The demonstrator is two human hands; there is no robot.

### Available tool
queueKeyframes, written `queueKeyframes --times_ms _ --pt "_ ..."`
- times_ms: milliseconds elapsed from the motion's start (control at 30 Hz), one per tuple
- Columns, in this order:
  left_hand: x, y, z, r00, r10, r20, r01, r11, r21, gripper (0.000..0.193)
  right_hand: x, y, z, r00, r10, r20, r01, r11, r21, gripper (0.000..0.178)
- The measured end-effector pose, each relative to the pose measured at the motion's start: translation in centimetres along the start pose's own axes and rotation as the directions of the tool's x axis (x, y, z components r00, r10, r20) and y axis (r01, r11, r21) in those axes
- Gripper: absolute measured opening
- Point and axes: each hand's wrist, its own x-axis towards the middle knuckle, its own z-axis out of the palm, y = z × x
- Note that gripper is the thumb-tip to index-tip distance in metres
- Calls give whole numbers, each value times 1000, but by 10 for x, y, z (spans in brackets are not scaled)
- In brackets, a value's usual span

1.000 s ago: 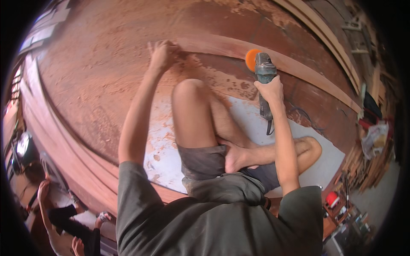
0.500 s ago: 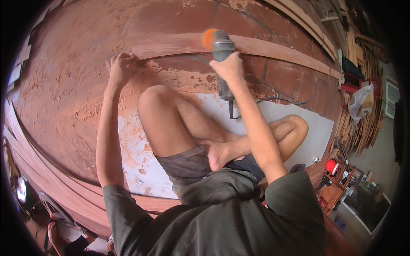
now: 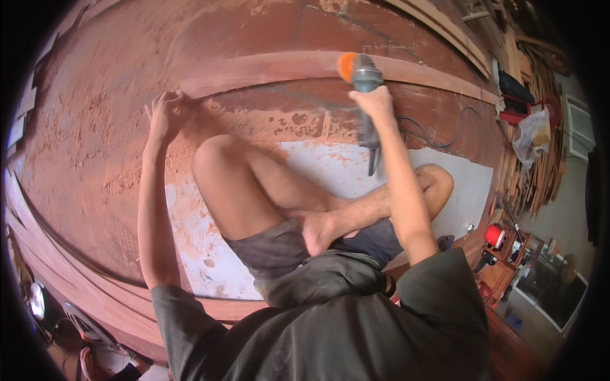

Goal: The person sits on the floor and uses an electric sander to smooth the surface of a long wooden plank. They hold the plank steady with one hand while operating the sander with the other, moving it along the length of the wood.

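Beyond the far edge of the white sheet (image 3: 467, 184), grips a grinder (image 3: 366, 79) in the right hand (image 3: 375, 105), with thumb and fingers wrapped round the body; points its orange disc (image 3: 346, 66) away from the folded legs (image 3: 238, 184) and over the board (image 3: 279, 65), just past the knuckles and a little to the left; cannot tell, for blur, about contact between disc and wood; has the board lying left to right across the floor (image 3: 330, 32), long axis roughly square to that of the grinder, bowed perhaps only by the lens; puts the right hand nearer the middle of the board, the left hand (image 3: 167, 114) by its left end; curls the left fingers narrowly there, close against the near corner; cannot tell between pinching, pressing and merely resting.

Shows pinkish, smooth-looking wood in a long, flat, narrow strip, darkly shadowed along the near edge; contrasts with the dull red floor, coated toward its left side with soft orange-brown sawdust (image 3: 95, 120), clumped and ridged; trails a dark, flexible cord (image 3: 373, 160) from the grinder's near end; includes more long boards (image 3: 443, 35), straight-edged and paler, along the floor's far right edge.
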Motion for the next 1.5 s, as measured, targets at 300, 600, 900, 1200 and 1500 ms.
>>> queueKeyframes --times_ms 300,600,900,1200,1500 --pt "-3 3 -5 995 98 -10 -97 995 19 25 -29 -38 11 991 -55 123 52 998 32 76" --pt "3 8 -3 999 31 36 -31 1000 0 25 49 32 -20 995 97 0 -97 995 -27 63" --pt "-3 20 -11 996 -48 77 50 998 -26 29 -74 -119 41 959 -219 181 220 975 14 74" --pt "-17 14 -1 972 -197 -131 177 973 -151 38 -100 -179 71 890 -349 294 362 932 11 73" --pt "-22 25 -27 790 -611 -44 579 768 -274 62 -76 -140 52 940 -261 220 281 958 -63 78"
